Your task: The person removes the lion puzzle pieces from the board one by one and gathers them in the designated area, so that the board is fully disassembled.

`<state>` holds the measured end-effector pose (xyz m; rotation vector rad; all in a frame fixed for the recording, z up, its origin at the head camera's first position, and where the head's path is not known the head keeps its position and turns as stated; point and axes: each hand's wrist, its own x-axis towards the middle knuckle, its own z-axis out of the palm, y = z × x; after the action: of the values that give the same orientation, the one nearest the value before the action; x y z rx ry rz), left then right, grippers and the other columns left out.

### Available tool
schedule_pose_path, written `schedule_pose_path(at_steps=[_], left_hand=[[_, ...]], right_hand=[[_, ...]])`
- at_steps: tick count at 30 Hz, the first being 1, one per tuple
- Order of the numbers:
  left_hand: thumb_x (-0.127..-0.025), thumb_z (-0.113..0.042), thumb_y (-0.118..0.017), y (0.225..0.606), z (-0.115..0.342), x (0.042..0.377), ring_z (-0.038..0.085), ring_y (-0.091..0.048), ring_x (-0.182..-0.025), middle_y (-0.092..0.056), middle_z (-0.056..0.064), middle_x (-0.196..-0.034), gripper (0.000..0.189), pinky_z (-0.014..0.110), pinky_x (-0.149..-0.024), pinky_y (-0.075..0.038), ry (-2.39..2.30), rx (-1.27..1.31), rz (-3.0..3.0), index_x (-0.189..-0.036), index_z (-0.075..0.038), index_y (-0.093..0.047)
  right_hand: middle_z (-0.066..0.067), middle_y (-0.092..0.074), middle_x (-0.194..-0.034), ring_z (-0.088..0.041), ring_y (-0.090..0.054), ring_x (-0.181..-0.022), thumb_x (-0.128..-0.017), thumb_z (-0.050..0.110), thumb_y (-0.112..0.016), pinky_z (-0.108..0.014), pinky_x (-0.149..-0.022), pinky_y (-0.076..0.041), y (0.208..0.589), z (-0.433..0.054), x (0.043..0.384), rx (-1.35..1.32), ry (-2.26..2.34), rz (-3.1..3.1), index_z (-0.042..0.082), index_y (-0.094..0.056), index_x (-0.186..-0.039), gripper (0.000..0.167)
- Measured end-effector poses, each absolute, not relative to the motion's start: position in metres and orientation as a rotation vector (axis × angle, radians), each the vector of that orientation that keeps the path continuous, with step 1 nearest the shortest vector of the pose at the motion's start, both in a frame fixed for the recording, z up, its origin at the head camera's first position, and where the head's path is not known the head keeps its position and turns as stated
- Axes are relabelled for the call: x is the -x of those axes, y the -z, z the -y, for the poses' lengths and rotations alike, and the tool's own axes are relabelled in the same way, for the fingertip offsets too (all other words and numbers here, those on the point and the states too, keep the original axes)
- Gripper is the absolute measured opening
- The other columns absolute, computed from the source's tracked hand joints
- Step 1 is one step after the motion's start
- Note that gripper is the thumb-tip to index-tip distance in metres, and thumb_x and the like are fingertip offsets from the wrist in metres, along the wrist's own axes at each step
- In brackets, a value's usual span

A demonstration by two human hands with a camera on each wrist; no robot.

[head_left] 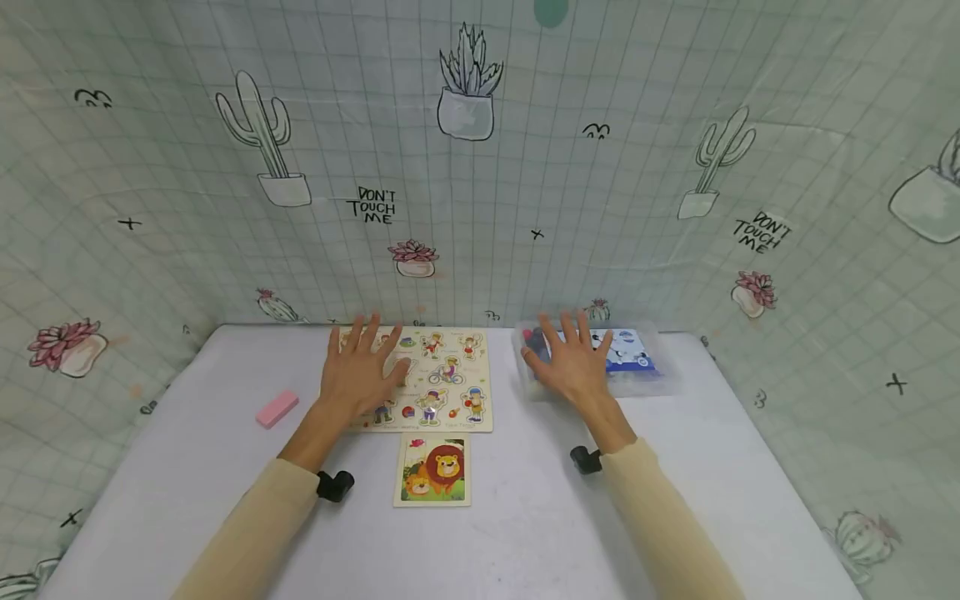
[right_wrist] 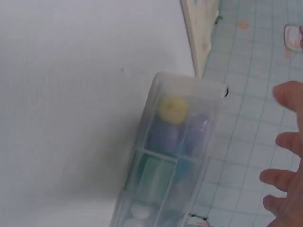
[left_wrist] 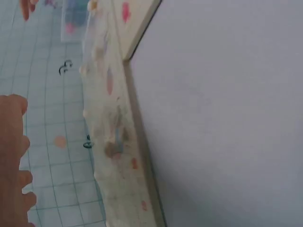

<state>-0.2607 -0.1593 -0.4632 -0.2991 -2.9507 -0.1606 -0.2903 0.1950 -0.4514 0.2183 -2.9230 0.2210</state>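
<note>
My left hand point(head_left: 356, 377) is spread with straight fingers above the left part of a wooden peg puzzle board point(head_left: 483, 371) printed with sports figures. A gap shows between these fingers and the board in the left wrist view. On the other side, my right hand point(head_left: 576, 368) spreads its fingers over a clear plastic box point(head_left: 654, 383) with a blue and white label. Yellow, purple and green pieces fill the box's compartments point(right_wrist: 163, 137) in the right wrist view, with the fingers apart from it. Neither hand holds anything.
A small framed lion picture puzzle point(head_left: 435, 473) lies in front of the peg board. To the left is a pink block point(head_left: 277, 409). All sit on a white table point(head_left: 525, 533), backed by a checked cloth point(head_left: 480, 192) with cactus drawings.
</note>
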Motion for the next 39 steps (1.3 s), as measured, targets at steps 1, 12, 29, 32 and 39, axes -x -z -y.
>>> schedule_pose_path(at_steps=[1,12,29,32,39], left_hand=[[-0.101,-0.06,-0.036,0.463,0.159,0.257,0.036,-0.009,-0.155,-0.014,0.013,-0.168,0.069,0.062,-0.12,0.0,0.162,0.329,2.95,-0.161,-0.026,-0.028],[-0.101,-0.053,-0.047,0.473,0.155,0.204,0.034,-0.023,-0.152,-0.028,0.011,-0.165,0.061,0.062,-0.12,-0.013,0.233,0.813,2.922,-0.156,-0.027,-0.039],[-0.103,-0.053,-0.045,0.49,0.165,0.162,0.031,-0.025,-0.152,-0.027,0.008,-0.165,0.054,0.062,-0.118,-0.021,0.413,1.198,2.976,-0.153,-0.034,-0.044],[-0.103,-0.055,-0.044,0.489,0.166,0.158,0.032,-0.025,-0.151,-0.027,0.007,-0.166,0.053,0.061,-0.118,-0.021,0.38,1.207,2.978,-0.152,-0.036,-0.044],[-0.101,-0.061,-0.04,0.483,0.167,0.148,0.032,-0.019,-0.153,-0.021,0.007,-0.167,0.056,0.06,-0.119,-0.017,0.293,1.242,3.096,-0.154,-0.041,-0.039]], right_hand=[[-0.015,-0.028,-0.164,-0.04,-0.009,-0.154,-0.097,0.062,-0.046,-0.078,-0.11,-0.003,0.45,-0.193,0.289,-0.246,-0.244,2.915,0.025,-0.035,-0.158,0.073],[-0.011,-0.061,-0.132,-0.034,-0.051,-0.128,-0.097,0.032,-0.066,-0.058,-0.101,-0.043,0.441,-0.149,0.258,-0.596,-0.489,2.801,0.018,-0.063,-0.137,0.043],[0.003,-0.067,-0.099,-0.011,-0.061,-0.088,-0.098,0.023,-0.064,-0.03,-0.078,-0.052,0.46,-0.105,0.233,-1.053,-0.822,2.951,0.011,-0.074,-0.116,0.023],[0.005,-0.068,-0.096,-0.008,-0.059,-0.085,-0.099,0.023,-0.063,-0.028,-0.078,-0.05,0.462,-0.099,0.231,-1.109,-0.828,2.967,0.012,-0.074,-0.115,0.023],[0.006,-0.072,-0.102,-0.006,-0.057,-0.084,-0.099,0.023,-0.063,-0.024,-0.078,-0.048,0.466,-0.085,0.229,-1.208,-0.881,3.035,0.014,-0.074,-0.118,0.024]])
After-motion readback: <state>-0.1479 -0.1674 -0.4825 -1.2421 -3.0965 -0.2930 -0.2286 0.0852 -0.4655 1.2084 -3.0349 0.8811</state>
